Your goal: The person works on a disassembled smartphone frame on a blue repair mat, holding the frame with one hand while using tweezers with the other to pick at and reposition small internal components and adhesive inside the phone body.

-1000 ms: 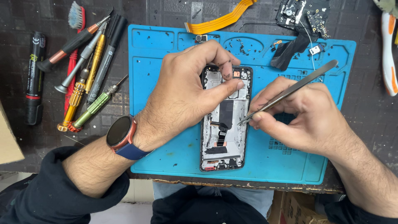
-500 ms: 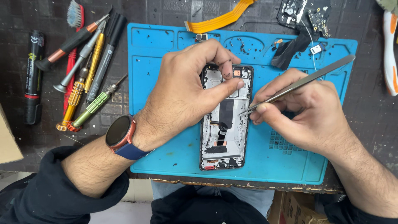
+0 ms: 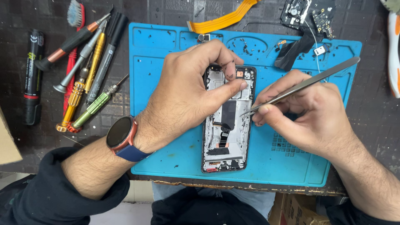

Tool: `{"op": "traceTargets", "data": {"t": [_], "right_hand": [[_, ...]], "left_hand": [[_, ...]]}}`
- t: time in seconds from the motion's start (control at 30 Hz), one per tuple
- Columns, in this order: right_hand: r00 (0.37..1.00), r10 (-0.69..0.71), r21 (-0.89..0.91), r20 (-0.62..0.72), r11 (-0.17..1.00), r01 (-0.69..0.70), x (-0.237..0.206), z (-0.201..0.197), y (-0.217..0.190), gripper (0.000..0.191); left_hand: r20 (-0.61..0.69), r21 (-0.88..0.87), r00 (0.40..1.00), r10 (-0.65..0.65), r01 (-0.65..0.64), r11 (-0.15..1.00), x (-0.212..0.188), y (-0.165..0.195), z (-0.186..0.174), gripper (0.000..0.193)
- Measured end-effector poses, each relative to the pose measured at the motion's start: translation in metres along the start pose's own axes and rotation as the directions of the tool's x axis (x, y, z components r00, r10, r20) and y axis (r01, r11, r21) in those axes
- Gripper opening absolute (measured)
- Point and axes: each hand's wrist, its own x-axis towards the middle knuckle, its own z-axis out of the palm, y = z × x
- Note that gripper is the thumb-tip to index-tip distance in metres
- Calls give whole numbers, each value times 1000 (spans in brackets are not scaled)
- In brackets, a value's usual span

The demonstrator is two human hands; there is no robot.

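An opened phone [image 3: 227, 133] with its back off lies lengthwise on a blue repair mat [image 3: 291, 166]. My left hand [image 3: 187, 91] rests over the phone's upper left, thumb and forefinger pressed on its top part. My right hand [image 3: 308, 116] holds long metal tweezers [image 3: 300, 85], whose tips touch the phone's right edge near the middle. A watch with an orange rim sits on my left wrist.
Several screwdrivers [image 3: 89, 71], a red-handled brush [image 3: 77, 16] and a black cylinder [image 3: 32, 75] lie left of the mat. An orange flex cable [image 3: 225, 21], a circuit board [image 3: 308, 12] and black tape [image 3: 293, 52] lie at the back. A cardboard box [image 3: 8, 141] sits at the left edge.
My right hand has lifted a little and the tweezer tips have moved up along the phone's right side. My left hand stays put on the phone.
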Motion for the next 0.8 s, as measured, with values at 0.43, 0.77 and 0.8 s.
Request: {"op": "traceTargets", "data": {"t": [0.43, 0.77, 0.8], "right_hand": [[999, -10, 5, 48, 1000, 9, -1, -2, -2, 16], [1000, 10, -22, -6, 1000, -10, -1, 2, 1, 12], [1000, 8, -27, -5, 1000, -8, -1, 1, 0, 11]], "left_hand": [[7, -1, 1000, -22, 22, 1000, 0, 2, 1, 22], [-1, 7, 1000, 6, -6, 1000, -3, -3, 2, 22], [1, 2, 1000, -5, 5, 1000, -4, -2, 2, 22]]}}
